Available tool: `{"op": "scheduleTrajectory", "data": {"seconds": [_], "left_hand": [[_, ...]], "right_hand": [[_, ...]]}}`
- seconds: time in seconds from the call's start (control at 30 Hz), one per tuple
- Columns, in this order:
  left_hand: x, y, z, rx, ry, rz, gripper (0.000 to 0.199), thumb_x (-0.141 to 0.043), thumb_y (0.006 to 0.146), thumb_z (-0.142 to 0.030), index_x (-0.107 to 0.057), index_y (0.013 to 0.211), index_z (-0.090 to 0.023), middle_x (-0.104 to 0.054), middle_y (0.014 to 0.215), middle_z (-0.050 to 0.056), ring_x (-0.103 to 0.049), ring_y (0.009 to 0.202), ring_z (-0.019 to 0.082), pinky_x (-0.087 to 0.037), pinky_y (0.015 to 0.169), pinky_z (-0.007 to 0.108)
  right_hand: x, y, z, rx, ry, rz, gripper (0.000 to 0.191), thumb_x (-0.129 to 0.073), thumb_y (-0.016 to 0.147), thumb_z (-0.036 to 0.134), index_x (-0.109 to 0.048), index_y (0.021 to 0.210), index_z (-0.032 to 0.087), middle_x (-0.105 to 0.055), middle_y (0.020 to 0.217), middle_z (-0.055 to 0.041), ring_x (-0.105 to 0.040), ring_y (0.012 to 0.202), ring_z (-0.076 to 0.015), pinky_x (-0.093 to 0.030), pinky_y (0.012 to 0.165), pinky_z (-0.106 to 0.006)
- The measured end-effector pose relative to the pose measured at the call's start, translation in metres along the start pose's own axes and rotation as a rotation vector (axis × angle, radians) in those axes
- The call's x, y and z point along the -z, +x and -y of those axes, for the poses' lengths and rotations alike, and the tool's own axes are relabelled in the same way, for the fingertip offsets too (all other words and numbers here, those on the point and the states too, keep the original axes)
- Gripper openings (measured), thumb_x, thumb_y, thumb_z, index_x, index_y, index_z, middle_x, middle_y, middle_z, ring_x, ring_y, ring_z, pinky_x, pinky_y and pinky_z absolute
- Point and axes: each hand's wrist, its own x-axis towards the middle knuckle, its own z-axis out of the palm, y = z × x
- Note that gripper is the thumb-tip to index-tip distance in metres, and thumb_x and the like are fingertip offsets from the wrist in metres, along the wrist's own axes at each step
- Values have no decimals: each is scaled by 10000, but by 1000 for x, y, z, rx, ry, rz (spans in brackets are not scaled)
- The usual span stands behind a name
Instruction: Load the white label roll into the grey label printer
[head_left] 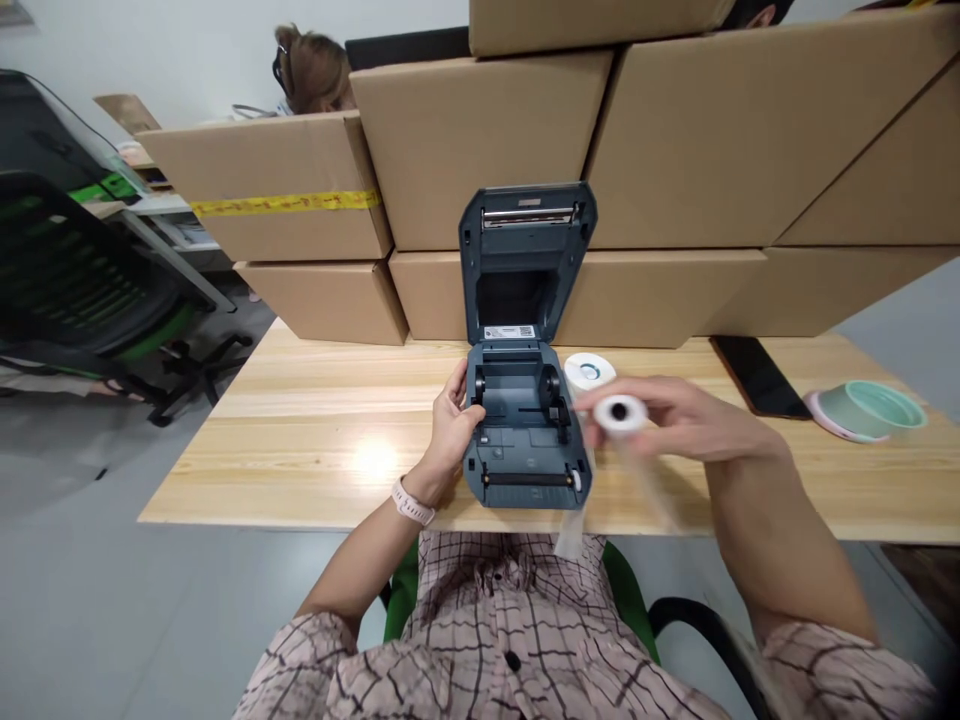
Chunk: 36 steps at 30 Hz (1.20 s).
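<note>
A dark grey label printer [517, 425] stands on the wooden table with its lid raised, and no roll sits in its bay. My left hand [453, 425] grips the printer's left side, thumb over the edge. To the right of the printer, my right hand [675, 418] holds a small white roll [621, 414] by its sides, its dark core facing me. A blurred translucent strip hangs from that roll. Behind it, a larger white roll [589, 370] rests on the table. Another pale strip [570, 535] hangs over the table's front edge.
Cardboard boxes [480, 140] are stacked along the table's back. At the right lie a dark phone [769, 376] and a green cup [874, 408] on a pink base. Beyond the boxes, a person's head shows. An office chair [82, 270] stands at the left.
</note>
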Motion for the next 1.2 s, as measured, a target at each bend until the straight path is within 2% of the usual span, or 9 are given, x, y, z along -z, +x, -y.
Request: {"op": "scheduleTrajectory", "data": {"seconds": [0.1, 0.2, 0.3, 0.43, 0.53, 0.63, 1.03, 1.1, 1.2], "left_hand": [[2, 2, 3, -1, 11, -7, 867, -590, 626, -47, -545, 1483, -171, -551, 1572, 116, -493, 1483, 313, -392, 1260, 460], [2, 4, 5, 20, 12, -15, 894, -603, 603, -61, -527, 1487, -166, -565, 1558, 113, -509, 1469, 313, -412, 1245, 446], [2, 6, 6, 17, 9, -10, 913, -607, 581, -71, -515, 1486, -152, -561, 1561, 121, -510, 1465, 314, -405, 1248, 438], [2, 5, 7, -4, -13, 2, 892, -604, 594, -72, -520, 1476, -176, -561, 1561, 109, -513, 1463, 301, -410, 1243, 426], [1, 4, 7, -16, -26, -3, 857, -614, 614, -66, -536, 1459, -187, -558, 1564, 103, -506, 1467, 290, -402, 1246, 416], [1, 3, 4, -11, -26, 9, 843, -636, 630, -58, -540, 1455, -204, -564, 1559, 94, -511, 1460, 282, -401, 1242, 409], [4, 0, 5, -12, 39, 57, 836, -766, 752, -196, -457, 1526, -246, -462, 1639, 105, -417, 1528, 298, -326, 1277, 459], [5, -5, -2, -81, 134, 33, 810, -747, 800, -219, -439, 1548, -255, -415, 1671, 103, -360, 1563, 303, -280, 1298, 482], [4, -23, -20, -342, 433, 66, 651, -705, 872, -223, -533, 1498, -271, -379, 1695, 76, -266, 1607, 298, -165, 1330, 521]], "right_hand": [[-31, 43, 15, -87, -557, -51, 409, -587, 1007, 418, -650, 1380, 264, -750, 1259, -98, -715, 1118, -292, -563, 934, -444], [-56, 69, 5, -149, -757, -12, 412, -541, 1030, 364, -619, 1411, 227, -736, 1276, -131, -683, 1176, -332, -542, 978, -517], [-67, 68, -7, -119, -734, 1, 485, -561, 1031, 384, -535, 1495, 246, -715, 1307, -115, -658, 1199, -305, -550, 994, -496], [-78, 47, -3, -8, -814, -203, 520, -627, 1004, 355, -530, 1494, 210, -597, 1481, -151, -564, 1321, -321, -513, 1078, -530], [-96, 25, 7, 93, -908, -286, 276, -580, 1028, 261, -685, 1270, 179, -707, 1314, -138, -644, 1165, -293, -575, 964, -479], [-116, 5, 16, 175, -957, -316, 217, -543, 1043, 199, -719, 1165, 168, -772, 1185, -105, -702, 1049, -253, -604, 931, -446], [-133, -8, 17, 136, -919, -383, 257, -570, 1041, 251, -683, 1269, 219, -769, 1259, -102, -747, 1106, -267, -618, 989, -550], [-132, -10, 19, 116, -889, -380, 272, -570, 1040, 258, -679, 1287, 230, -759, 1285, -100, -743, 1131, -277, -611, 1005, -569], [-119, -13, 26, 154, -731, -329, 268, -607, 1025, 308, -684, 1282, 312, -784, 1239, -43, -761, 1093, -269, -605, 1030, -584]]}}
